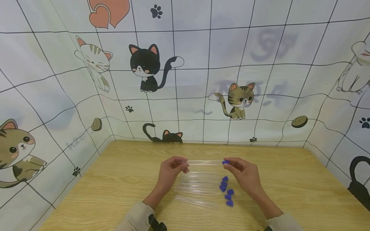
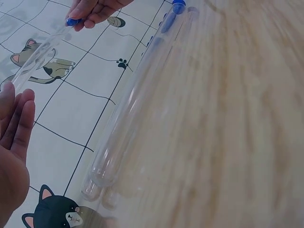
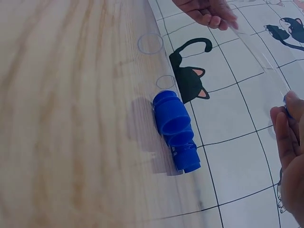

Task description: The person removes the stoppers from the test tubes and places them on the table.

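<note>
A clear test tube (image 1: 205, 162) is held level above the table between the two hands. My left hand (image 1: 171, 170) pinches its left end between thumb and fingers. At the other end, my right hand (image 1: 245, 175) pinches a blue cap (image 1: 225, 162), which sits at the tube's mouth; fingers cover part of the cap. Below lie several more clear test tubes (image 1: 199, 184) side by side, with a slightly slanted tube (image 1: 196, 201) nearer me. Loose blue caps (image 1: 224, 184) lie just right of the tubes, and the right wrist view shows these blue caps (image 3: 173, 116) up close.
The wood-grain table (image 1: 130, 192) extends to both sides of the tubes. A white curtain (image 1: 190, 80) with a grid and cartoon cats hangs along its back and sides.
</note>
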Action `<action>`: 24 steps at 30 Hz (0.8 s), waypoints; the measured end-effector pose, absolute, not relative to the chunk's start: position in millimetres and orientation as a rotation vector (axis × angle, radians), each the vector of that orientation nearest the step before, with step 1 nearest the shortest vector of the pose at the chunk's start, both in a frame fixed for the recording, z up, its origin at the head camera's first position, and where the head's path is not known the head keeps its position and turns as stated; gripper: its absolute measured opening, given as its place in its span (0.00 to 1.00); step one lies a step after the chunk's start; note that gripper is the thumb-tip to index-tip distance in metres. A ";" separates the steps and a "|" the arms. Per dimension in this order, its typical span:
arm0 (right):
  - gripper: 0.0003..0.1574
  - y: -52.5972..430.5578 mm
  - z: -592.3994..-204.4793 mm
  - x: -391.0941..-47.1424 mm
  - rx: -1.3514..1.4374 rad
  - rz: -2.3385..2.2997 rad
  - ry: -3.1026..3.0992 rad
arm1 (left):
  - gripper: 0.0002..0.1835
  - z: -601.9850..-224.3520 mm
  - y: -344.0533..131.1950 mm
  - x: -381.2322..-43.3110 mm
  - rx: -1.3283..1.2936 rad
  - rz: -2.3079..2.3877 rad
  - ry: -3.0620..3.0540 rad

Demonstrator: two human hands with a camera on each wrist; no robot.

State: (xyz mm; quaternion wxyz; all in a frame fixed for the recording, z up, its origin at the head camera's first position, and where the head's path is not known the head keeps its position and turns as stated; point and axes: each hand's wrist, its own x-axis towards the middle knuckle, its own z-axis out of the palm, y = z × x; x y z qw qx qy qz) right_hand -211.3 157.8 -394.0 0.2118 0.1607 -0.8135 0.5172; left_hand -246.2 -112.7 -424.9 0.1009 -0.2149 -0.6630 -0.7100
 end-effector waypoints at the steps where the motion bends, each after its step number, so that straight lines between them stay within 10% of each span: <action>1: 0.13 157.3 -393.9 -211.1 0.432 1.427 -2.256 | 0.08 -426.9 -112.5 -247.5 -0.638 -2.093 -1.951; 24: 0.12 163.5 -387.1 -210.3 0.703 1.587 -2.294 | 0.09 -436.9 -119.6 -256.3 -0.619 -2.068 -1.941</action>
